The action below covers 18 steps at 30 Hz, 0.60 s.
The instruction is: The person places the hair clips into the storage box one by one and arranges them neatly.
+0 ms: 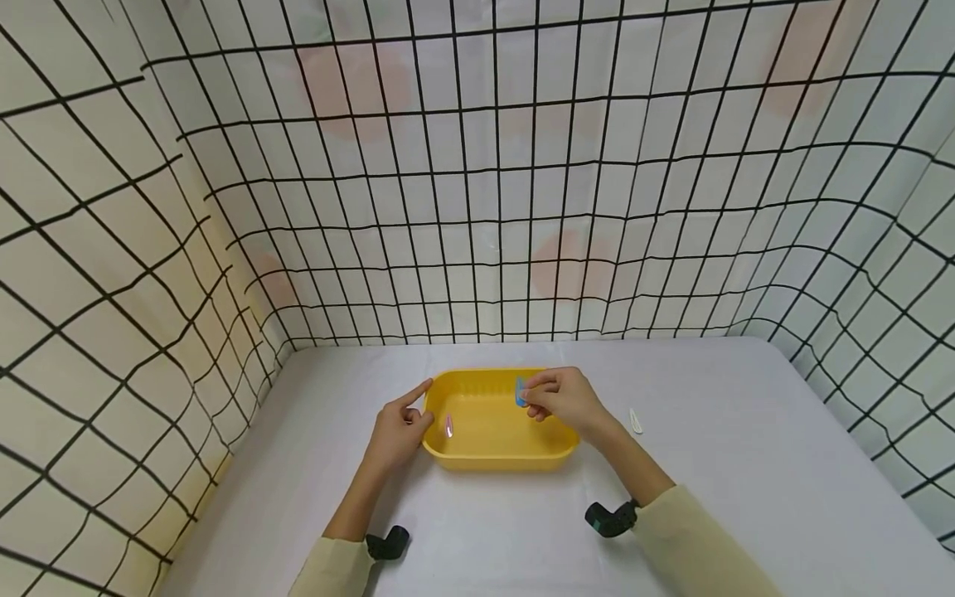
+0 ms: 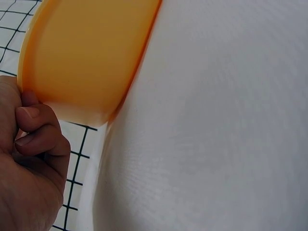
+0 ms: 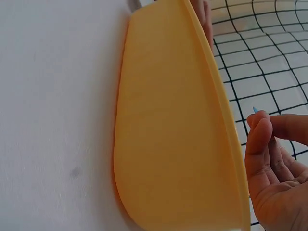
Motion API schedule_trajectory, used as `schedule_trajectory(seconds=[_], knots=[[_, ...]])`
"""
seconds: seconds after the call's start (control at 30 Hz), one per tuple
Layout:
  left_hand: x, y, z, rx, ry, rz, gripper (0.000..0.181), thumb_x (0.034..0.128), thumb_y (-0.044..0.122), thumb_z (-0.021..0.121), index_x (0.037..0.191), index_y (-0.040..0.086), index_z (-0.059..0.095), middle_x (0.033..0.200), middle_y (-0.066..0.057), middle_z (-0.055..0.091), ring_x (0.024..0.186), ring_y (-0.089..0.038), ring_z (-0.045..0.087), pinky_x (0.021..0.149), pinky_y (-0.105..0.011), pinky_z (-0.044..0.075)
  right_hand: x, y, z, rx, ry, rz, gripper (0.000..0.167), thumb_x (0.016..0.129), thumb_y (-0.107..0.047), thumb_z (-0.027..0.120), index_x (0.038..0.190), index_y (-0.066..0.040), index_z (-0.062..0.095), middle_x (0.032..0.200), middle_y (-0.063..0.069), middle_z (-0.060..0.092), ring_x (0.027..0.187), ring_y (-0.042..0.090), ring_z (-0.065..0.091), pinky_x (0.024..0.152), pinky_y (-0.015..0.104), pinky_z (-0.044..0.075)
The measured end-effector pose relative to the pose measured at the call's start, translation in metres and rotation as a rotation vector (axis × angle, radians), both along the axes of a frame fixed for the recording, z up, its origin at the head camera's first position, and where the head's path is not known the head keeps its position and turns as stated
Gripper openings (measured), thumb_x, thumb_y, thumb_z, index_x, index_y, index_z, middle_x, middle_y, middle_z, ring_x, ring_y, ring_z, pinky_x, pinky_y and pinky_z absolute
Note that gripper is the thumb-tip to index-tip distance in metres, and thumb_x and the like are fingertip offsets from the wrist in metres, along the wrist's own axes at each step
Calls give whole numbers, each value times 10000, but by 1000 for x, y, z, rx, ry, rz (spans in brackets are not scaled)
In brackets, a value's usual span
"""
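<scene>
A yellow plastic tray (image 1: 500, 462) sits on the white table in the head view. My left hand (image 1: 397, 429) holds its left side, with the index finger at the far left corner and the thumb at the rim. In the left wrist view, the other fingers (image 2: 45, 139) are curled beside the tray's wall. Over the tray's right part, my right hand (image 1: 563, 400) pinches a blue hair clip (image 1: 520, 391) between thumb and fingers. Only the clip's tip shows in the right wrist view. A pink hair clip (image 1: 449, 425) lies inside the tray at the left.
To the right of the tray, a white hair clip (image 1: 636, 421) lies on the table (image 1: 746, 464). Black wire grid (image 1: 496, 174) stands along the back and both sides, with pale cloth behind it. Each wrist wears a black camera mount (image 1: 612, 520).
</scene>
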State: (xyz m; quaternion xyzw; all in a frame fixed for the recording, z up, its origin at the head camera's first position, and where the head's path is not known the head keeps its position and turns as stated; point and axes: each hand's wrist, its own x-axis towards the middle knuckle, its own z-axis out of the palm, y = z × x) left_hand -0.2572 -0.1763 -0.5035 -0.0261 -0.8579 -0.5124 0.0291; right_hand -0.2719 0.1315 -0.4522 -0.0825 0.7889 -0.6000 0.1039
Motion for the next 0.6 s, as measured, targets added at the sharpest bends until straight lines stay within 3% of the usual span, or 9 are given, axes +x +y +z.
schedule_trajectory(seconds=[0.23, 0.4, 0.6], knots=[[-1, -1, -1, -5, -1, 6, 567, 908, 157, 648, 1459, 283, 601, 554, 20, 459, 471, -121, 367, 457, -199, 334, -5, -19, -5, -15, -22, 24, 293, 945, -129, 718, 1152, 76, 694, 959, 236, 763, 736, 254, 743, 682, 281, 615], [-1, -1, 0, 0, 5, -1, 572, 908, 146, 643, 1465, 267, 597, 554, 24, 459, 472, -112, 366, 453, -202, 326, -7, -31, -9, -5, -40, 11, 265, 934, -111, 727, 1125, 73, 706, 891, 173, 773, 667, 170, 719, 657, 275, 611], [1, 0, 1, 2, 0, -3, 572, 910, 147, 641, 1470, 254, 593, 554, 24, 457, 473, -113, 370, 452, -209, 335, -8, -44, -15, 27, -52, 0, 208, 920, -93, 735, 1063, 58, 724, 817, 141, 767, 632, 174, 709, 638, 282, 608]])
